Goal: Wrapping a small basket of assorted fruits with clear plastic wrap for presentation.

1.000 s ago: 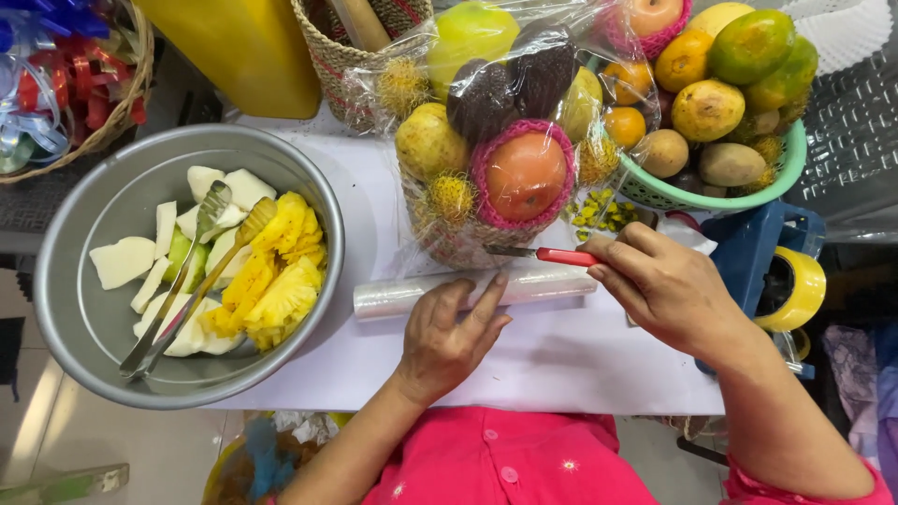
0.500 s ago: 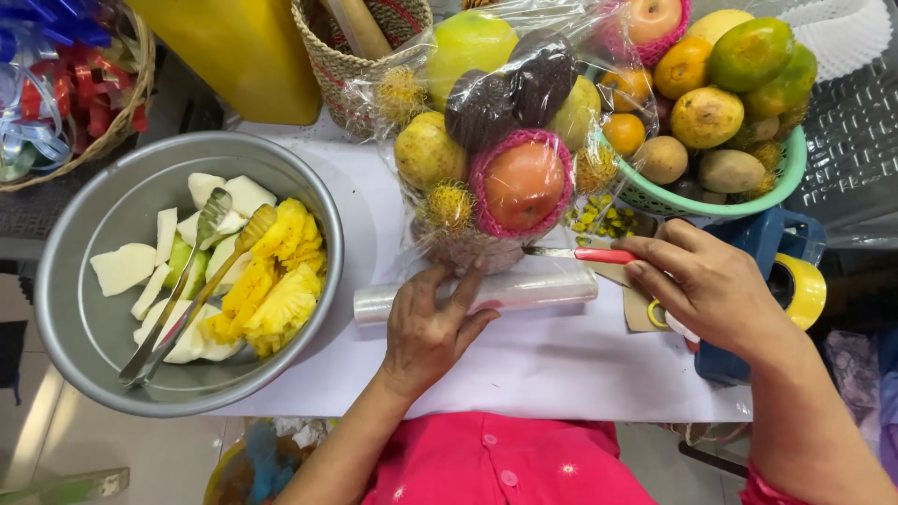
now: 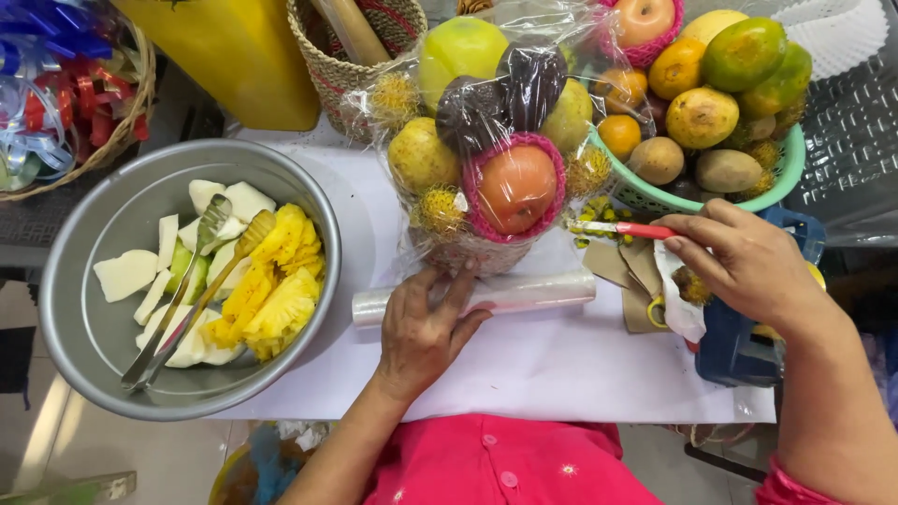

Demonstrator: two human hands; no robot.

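My left hand rests flat on a roll of clear plastic wrap that lies on the white table. Its fingertips touch the base of a fruit basket wrapped in clear film, which stands just behind the roll. My right hand is to the right, fingers closed on a small red-handled knife whose blade points left toward the basket. Under that hand lie a white cloth and brown paper pieces.
A grey metal bowl at left holds cut pineapple, pale fruit slices and tongs. A green basket of mangoes and oranges stands at back right. A woven basket, a yellow container and a ribbon basket line the back.
My right hand has carried the red-handled knife from over the wrap roll to the right, beside the green basket. My left hand stays on the roll.
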